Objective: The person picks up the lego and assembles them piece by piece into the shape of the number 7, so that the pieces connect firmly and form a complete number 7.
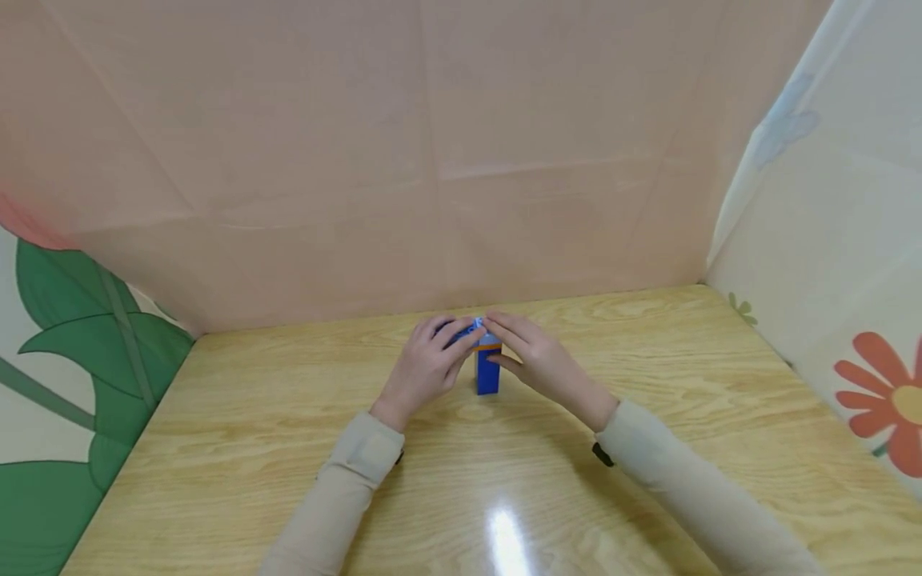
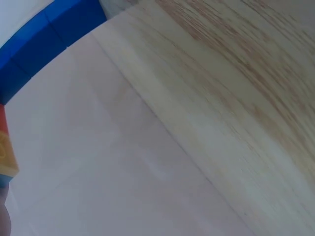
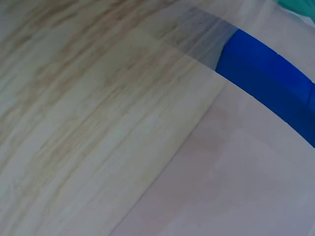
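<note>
A narrow upright tower of toy bricks (image 1: 487, 379) stands on the table, mostly dark blue, with an orange band and a lighter blue top. My left hand (image 1: 430, 358) grips its upper part from the left, and some blue shows between the fingers. On the other side my right hand (image 1: 539, 358) reaches to the top with nearly straight fingers, its thumb close to the tower's side. Both hands partly hide the top. In the left wrist view, blue bricks (image 2: 54, 32) run above a red and a yellow-orange brick (image 2: 7, 155). The right wrist view shows blue bricks (image 3: 270, 73).
The wood-grain table (image 1: 252, 448) extends around both forearms. A pinkish sheet (image 1: 432, 160) hangs behind its far edge. Printed panels stand at the sides, one with green leaves (image 1: 79, 328), the other with a red flower (image 1: 893, 392).
</note>
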Demonstrator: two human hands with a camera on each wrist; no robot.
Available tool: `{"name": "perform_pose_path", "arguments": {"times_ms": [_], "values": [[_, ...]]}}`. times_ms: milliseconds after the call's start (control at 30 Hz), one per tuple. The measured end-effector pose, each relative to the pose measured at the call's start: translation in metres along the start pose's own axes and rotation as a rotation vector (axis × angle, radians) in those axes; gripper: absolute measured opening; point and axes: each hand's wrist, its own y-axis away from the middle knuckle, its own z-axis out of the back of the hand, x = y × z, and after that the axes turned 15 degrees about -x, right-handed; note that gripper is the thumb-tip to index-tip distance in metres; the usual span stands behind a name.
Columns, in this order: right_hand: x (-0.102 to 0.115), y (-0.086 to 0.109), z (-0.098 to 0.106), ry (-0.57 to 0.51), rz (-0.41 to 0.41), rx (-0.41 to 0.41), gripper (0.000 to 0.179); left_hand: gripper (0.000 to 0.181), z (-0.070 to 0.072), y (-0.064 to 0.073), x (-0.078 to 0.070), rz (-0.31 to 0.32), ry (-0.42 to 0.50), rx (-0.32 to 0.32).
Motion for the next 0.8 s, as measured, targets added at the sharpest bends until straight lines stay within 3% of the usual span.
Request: {"name": "perform_pose_path", "arguments": {"times_ms": [633,800], "values": [[0.0033,-0.0024,-0.0062,-0.010,-0.043,-0.045,0.052,0.036,-0.0016,0.0002,-0.0062,0.024,-0.043,0.011],[0.0055,-0.0021,-0.0062,-0.024,-0.088,-0.055,0.049,0.037,-0.0020,-0.0001,-0.0073,0.015,-0.049,0.009]]}}
